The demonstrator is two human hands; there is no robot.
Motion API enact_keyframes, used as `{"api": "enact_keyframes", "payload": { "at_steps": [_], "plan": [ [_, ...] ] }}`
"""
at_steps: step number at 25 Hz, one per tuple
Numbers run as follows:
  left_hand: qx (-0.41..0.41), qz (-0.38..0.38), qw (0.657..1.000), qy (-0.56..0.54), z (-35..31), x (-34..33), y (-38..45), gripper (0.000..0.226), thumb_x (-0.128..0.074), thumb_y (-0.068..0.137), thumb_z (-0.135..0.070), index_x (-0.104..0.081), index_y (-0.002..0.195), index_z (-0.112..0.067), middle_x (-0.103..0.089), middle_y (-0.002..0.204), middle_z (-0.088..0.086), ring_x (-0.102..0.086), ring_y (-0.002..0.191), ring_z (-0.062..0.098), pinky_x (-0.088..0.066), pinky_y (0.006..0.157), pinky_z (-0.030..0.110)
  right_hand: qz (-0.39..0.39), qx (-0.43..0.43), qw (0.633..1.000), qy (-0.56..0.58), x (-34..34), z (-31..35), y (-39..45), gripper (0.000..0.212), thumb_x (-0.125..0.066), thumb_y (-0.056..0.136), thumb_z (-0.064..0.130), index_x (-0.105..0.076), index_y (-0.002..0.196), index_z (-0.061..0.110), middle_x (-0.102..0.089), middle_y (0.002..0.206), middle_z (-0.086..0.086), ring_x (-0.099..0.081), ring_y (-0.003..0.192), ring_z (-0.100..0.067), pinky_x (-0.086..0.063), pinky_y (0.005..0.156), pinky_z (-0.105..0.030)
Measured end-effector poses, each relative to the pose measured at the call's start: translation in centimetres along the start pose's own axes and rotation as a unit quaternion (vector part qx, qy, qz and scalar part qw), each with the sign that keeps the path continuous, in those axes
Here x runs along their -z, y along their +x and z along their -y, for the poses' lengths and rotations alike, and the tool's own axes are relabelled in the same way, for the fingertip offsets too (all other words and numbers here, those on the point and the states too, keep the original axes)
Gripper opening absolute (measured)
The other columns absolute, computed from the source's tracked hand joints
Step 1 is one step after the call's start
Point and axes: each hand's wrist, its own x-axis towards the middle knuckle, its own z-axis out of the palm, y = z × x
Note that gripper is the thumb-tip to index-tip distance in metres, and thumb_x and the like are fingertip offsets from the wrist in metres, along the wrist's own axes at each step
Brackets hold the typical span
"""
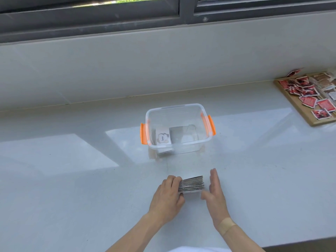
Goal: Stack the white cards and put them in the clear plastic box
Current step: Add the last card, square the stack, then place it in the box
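Card stack (191,184) between both hands (190,195)

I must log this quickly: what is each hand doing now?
Left hand: fingers closed on the stack of cards.
Right hand: open and flat, beside the stack, holding nothing.

Bright daylight comes from the window (163,13) above, throwing pale sunlit patches and soft glare across the glossy table (72,160). Shadows are faint. The wide lens bows the edges, and detail is slightly soft throughout.
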Motion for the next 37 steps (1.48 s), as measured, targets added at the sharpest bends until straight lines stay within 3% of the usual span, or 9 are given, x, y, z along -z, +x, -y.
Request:
{"api": "enact_keyframes", "payload": {
  "at_steps": [3, 6, 13, 15, 17, 21, 28, 31, 37],
  "plan": [
    [0.011, -0.006, 1.0, -0.002, 0.1, -0.1, -0.1, 0.042, -0.048, 0.085, -0.029, -0.041, 0.125, -0.021, -0.045, 0.123, -0.001, -0.049, 0.1, 0.022, -0.047, 0.081, 0.033, 0.033, -0.006, 0.999, -0.014, -0.5, 0.2, 0.0, 0.086, -0.05, 0.071, -0.004, -0.028, 0.147, 0.03, -0.037, 0.15, 0.008, -0.037, 0.134, -0.01, -0.032, 0.101, -0.024],
    [0.01, -0.007, 1.0, 0.005, 0.3, -0.2, -0.2, 0.041, -0.048, 0.085, -0.03, -0.041, 0.124, -0.021, -0.045, 0.123, -0.001, -0.049, 0.1, 0.021, -0.046, 0.082, 0.032, -0.006, 0.018, 1.0, -0.002, -0.5, 0.2, 0.4, 0.083, -0.045, 0.078, -0.017, -0.026, 0.148, 0.025, -0.031, 0.154, 0.007, -0.029, 0.139, -0.008, -0.025, 0.11, -0.026],
    [0.001, -0.021, 1.0, -0.002, 0.5, -0.3, -0.5, 0.039, -0.05, 0.083, -0.03, -0.043, 0.12, -0.02, -0.048, 0.12, -0.001, -0.051, 0.097, 0.023, -0.047, 0.081, 0.033, 0.096, 0.037, 0.988, -0.117, 0.7, 0.0, 0.9, 0.083, -0.057, 0.075, -0.012, -0.034, 0.137, 0.038, -0.047, 0.14, 0.007, -0.049, 0.121, -0.004, -0.04, 0.097, -0.021],
    [-0.005, -0.019, 1.0, 0.002, 0.5, -0.1, -0.5, 0.038, -0.049, 0.084, -0.031, -0.044, 0.121, -0.022, -0.048, 0.119, -0.002, -0.051, 0.098, 0.023, -0.047, 0.08, 0.033, 0.072, 0.116, 0.954, -0.266, 1.3, 0.5, 1.4, 0.078, -0.067, 0.074, 0.003, -0.038, 0.134, 0.042, -0.048, 0.134, 0.017, -0.049, 0.117, 0.001, -0.043, 0.092, -0.02],
    [-0.017, -0.015, 1.0, 0.014, 0.6, 0.0, -0.6, 0.038, -0.049, 0.086, -0.03, -0.044, 0.123, -0.021, -0.048, 0.12, -0.001, -0.051, 0.099, 0.023, -0.046, 0.081, 0.033, 0.063, 0.216, 0.873, -0.433, 1.2, 1.1, 1.6, 0.067, -0.072, 0.072, 0.019, -0.045, 0.13, 0.04, -0.047, 0.131, 0.023, -0.046, 0.115, 0.001, -0.045, 0.085, -0.018],
    [-0.052, 0.002, 0.998, 0.045, 1.3, 0.5, -0.7, 0.037, -0.048, 0.087, -0.024, -0.043, 0.124, -0.024, -0.049, 0.12, -0.003, -0.051, 0.099, 0.023, -0.044, 0.081, 0.035, 0.093, 0.294, 0.779, -0.545, 0.6, 1.0, 2.0, 0.046, -0.07, 0.074, 0.032, -0.054, 0.117, 0.034, -0.057, 0.115, 0.016, -0.054, 0.102, -0.012, -0.049, 0.075, -0.028],
    [0.003, -0.016, 0.999, -0.047, 2.5, 1.3, -0.9, 0.03, -0.056, 0.082, -0.035, -0.047, 0.11, -0.033, -0.051, 0.11, -0.016, -0.05, 0.099, 0.011, -0.049, 0.07, 0.03, 0.114, 0.319, 0.741, -0.579, 0.3, 1.6, 2.5, 0.036, -0.06, 0.082, 0.036, -0.05, 0.116, 0.03, -0.054, 0.111, 0.01, -0.053, 0.095, -0.019, -0.047, 0.073, -0.032],
    [0.009, -0.057, 0.996, -0.073, 2.6, 1.3, -1.2, 0.035, -0.055, 0.075, -0.038, -0.045, 0.108, -0.035, -0.051, 0.107, -0.018, -0.049, 0.094, 0.006, -0.05, 0.063, 0.027, 0.083, 0.342, 0.753, -0.556, 0.5, 2.1, 2.1, 0.04, -0.063, 0.075, 0.035, -0.049, 0.113, 0.032, -0.054, 0.109, 0.013, -0.052, 0.088, -0.015, -0.048, 0.066, -0.029],
    [0.012, -0.013, 1.0, -0.012, 2.3, 0.0, -1.9, 0.034, -0.054, 0.077, -0.029, -0.046, 0.109, -0.028, -0.052, 0.107, -0.011, -0.05, 0.093, 0.017, -0.034, 0.071, 0.024, 0.111, 0.301, 0.732, -0.601, -0.2, 0.5, 1.7, 0.037, -0.06, 0.075, 0.029, -0.051, 0.111, 0.028, -0.056, 0.106, 0.007, -0.054, 0.088, -0.022, -0.046, 0.068, -0.033]
  ]
}}
